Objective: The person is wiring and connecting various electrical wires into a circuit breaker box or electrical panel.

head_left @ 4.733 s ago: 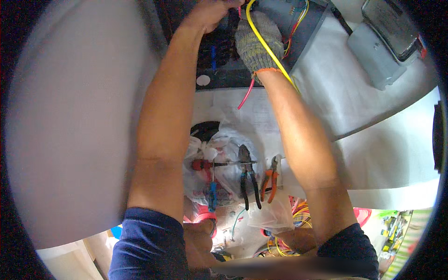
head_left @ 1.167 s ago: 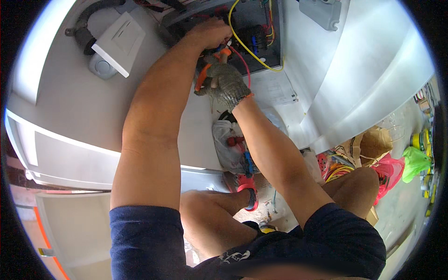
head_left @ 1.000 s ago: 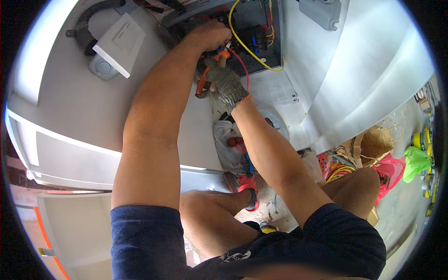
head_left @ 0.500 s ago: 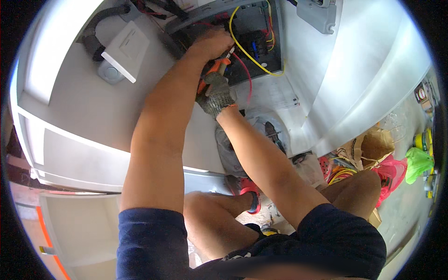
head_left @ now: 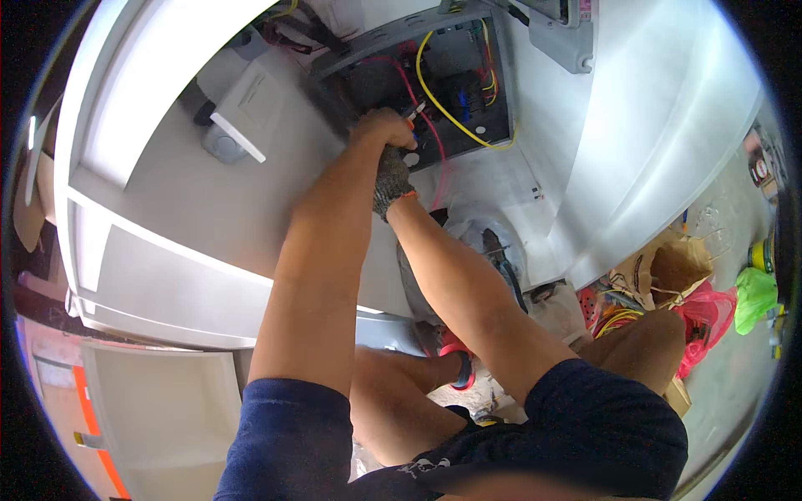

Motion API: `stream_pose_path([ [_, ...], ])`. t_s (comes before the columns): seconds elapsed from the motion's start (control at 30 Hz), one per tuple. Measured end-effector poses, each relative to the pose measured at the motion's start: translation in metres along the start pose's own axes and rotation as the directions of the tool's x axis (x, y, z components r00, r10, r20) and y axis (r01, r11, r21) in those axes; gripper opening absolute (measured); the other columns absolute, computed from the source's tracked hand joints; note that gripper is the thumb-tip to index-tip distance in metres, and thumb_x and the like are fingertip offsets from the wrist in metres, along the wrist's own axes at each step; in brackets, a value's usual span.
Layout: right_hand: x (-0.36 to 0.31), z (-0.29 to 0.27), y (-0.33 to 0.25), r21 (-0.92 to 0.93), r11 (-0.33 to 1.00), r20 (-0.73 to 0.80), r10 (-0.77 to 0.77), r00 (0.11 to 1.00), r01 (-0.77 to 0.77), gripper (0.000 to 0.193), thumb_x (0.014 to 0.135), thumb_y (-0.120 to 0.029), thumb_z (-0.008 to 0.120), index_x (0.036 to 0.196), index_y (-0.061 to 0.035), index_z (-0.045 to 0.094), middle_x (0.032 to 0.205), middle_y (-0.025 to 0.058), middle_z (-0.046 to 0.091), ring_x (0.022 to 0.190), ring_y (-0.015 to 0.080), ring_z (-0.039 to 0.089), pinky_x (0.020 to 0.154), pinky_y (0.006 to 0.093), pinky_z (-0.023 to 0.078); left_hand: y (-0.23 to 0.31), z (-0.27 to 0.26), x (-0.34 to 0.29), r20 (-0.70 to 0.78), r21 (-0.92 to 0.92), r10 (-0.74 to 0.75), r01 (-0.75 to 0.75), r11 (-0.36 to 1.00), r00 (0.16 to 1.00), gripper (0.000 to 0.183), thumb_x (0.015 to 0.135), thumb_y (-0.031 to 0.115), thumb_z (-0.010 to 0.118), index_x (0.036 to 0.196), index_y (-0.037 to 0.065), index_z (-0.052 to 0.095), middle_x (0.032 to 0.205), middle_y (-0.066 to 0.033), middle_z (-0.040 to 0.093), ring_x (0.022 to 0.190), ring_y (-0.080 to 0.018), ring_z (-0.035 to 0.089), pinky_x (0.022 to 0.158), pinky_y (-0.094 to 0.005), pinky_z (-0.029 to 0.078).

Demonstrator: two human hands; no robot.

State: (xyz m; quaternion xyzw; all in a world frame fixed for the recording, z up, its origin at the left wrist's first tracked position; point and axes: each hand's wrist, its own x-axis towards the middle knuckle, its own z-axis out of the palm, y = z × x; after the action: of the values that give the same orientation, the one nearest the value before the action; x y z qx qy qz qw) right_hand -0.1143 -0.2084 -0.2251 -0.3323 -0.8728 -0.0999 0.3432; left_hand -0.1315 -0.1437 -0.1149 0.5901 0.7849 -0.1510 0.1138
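At the lower left of a grey electrical box (head_left: 462, 151), my bare left hand (head_left: 383, 129) has its fingers curled over orange-handled pliers (head_left: 410, 124). What those fingers grip is partly hidden. Just below, my right hand (head_left: 391, 177), in a dark knitted glove, is closed on the pliers, mostly covered by my left hand and forearm. The metal tip of the pliers points up into the box. A red wire (head_left: 434, 134) passes close by the tip and hangs over the box's lower edge. To the right, a yellow wire (head_left: 428, 90) loops out across the box.
A white switch plate (head_left: 250, 109) hangs on the left panel. A grey enclosure (head_left: 561, 42) is at the upper right. Below the box lies a clear plastic bag (head_left: 493, 238). Paper bag (head_left: 668, 265), pink bag (head_left: 706, 321) and green bag (head_left: 754, 299) clutter the right-hand floor.
My left hand has come down from inside the box to the pliers, now covering most of them. More of the red wire shows across the box. The whole view has shifted slightly.
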Motion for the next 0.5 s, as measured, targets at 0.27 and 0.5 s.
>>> stream_pose_path([
  [0.27, 0.013, 0.032, 0.012, -0.262, 0.945, 0.059, 0.22, 0.974, -0.197, 0.06, 0.097, -0.043, 0.036, 0.145, -0.0068, 0.034, 0.15, 0.0142, 0.034, 0.138, 0.026, 0.033, 0.113, 0.0399, 0.023, 0.018, 0.005, 0.011, -0.029, 0.014, -0.003, 0.003, 1.0, 1.0, 0.078, 0.065, 0.049, 0.082, 0.129, 0.012, 0.059, 0.136, -0.0151, 0.055, 0.125, -0.0315, 0.053, 0.104, -0.0405, 0.043],
  [0.5, 0.013, 0.019, 0.014, 0.085, 0.926, 0.07, 0.364, 0.929, -0.369, 0.052, 0.097, -0.04, 0.039, 0.137, -0.0066, 0.039, 0.141, 0.0137, 0.041, 0.128, 0.0264, 0.04, 0.104, 0.0412, 0.029, 0.023, -0.005, -0.001, 0.064, 0.1, 0.003, -0.009, 0.995, 0.998, 0.074, 0.064, 0.042, 0.085, 0.127, 0.009, 0.061, 0.132, -0.0129, 0.058, 0.121, -0.0281, 0.057, 0.096, -0.0401, 0.049],
])
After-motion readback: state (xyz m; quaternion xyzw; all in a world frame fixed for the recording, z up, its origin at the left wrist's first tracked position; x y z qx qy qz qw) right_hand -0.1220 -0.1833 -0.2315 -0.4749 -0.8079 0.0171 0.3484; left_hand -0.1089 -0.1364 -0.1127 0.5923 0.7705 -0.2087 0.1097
